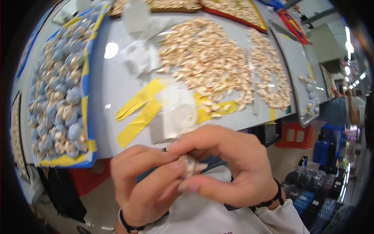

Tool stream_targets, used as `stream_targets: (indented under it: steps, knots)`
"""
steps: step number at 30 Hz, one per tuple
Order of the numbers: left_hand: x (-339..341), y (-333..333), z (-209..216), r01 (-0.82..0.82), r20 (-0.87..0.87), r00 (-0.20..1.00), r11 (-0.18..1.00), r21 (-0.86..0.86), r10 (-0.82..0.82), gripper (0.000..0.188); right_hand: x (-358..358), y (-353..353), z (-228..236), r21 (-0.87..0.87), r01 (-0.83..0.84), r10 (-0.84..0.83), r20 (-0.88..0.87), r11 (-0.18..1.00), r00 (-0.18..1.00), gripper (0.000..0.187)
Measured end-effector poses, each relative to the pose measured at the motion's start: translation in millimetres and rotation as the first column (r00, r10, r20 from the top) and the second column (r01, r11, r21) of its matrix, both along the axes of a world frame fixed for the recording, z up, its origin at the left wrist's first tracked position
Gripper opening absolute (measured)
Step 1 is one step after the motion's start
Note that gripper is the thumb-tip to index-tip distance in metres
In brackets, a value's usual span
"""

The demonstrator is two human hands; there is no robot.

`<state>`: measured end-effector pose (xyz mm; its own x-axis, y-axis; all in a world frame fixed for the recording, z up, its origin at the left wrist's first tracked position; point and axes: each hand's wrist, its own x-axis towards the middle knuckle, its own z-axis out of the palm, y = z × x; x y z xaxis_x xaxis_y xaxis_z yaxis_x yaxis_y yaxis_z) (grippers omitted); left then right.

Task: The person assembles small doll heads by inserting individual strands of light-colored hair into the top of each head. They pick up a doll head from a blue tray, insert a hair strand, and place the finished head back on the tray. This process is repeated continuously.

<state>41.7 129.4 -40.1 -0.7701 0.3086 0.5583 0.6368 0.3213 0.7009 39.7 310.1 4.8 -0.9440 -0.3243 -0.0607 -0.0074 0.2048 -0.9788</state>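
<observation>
A short run of lettering, cut off by the picture's lower edge, shows on the pale shirt [210, 218]; small white labels on the dark packages [307, 177] at the right are too small to read.

The 2 hands meet on the body's side of the near edge of the counter [109, 93], in front of the shirt. Between them sits a small pale piece [190, 167], beige and rounded, with a narrow part jutting right. The left hand [146, 181] has its grip closed, fingertips pinching this piece. The right hand [237, 167] curves around from the other side, thumb tip at the piece's underside; whether its grip is pressed tight I cannot tell. A thin dark tip [164, 149] shows by the fingertips.

Smooth grey counter surface runs between the blue tray [93, 156] at the left and 2 flat yellow strips [136, 126]. The tray, edged in yellow tape, holds rounded blue and beige pieces [64, 89]. Beyond the hands stands a round clear dish [182, 116], near a broad heap of small, jagged beige pieces [204, 58]. A narrow clear strip [254, 85] divides it from a smaller heap [269, 70]. Crumpled white sheeting [142, 58] lies near a translucent bottle [136, 17].
</observation>
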Motion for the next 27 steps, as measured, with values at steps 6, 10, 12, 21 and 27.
stream_targets:
  steps: [6,10,12,21,27]
  knots:
    - [-4.5,-93.1,21.8,-0.527,-0.139,0.849,0.795,-0.301,0.51,0.044,-11.6,170.7,15.2,0.582,0.652,-0.43,-0.49,0.487,0.758,0.022]
    - [-26.7,-132.2,19.3,-0.426,0.171,0.851,0.844,-0.327,0.496,0.057,29.1,300.0,9.4,0.895,0.416,-0.441,-0.311,0.163,0.842,0.027]
    - [-20.5,-139.5,25.2,-0.369,0.067,0.87,0.736,-0.568,0.488,0.061,26.6,304.0,3.9,0.908,0.405,-0.454,-0.317,0.11,0.833,0.027]
    - [-41.9,-111.3,18.5,-0.479,-0.094,0.851,0.688,-0.545,0.517,0.055,-7.6,204.0,11.6,0.688,0.538,-0.282,-0.459,0.487,0.843,0.023]
    - [-68.1,-113.3,15.6,-0.446,-0.187,0.863,0.532,-0.72,0.469,0.061,-19.8,168.6,1.9,0.71,0.383,-0.211,-0.323,0.59,0.923,0.016]
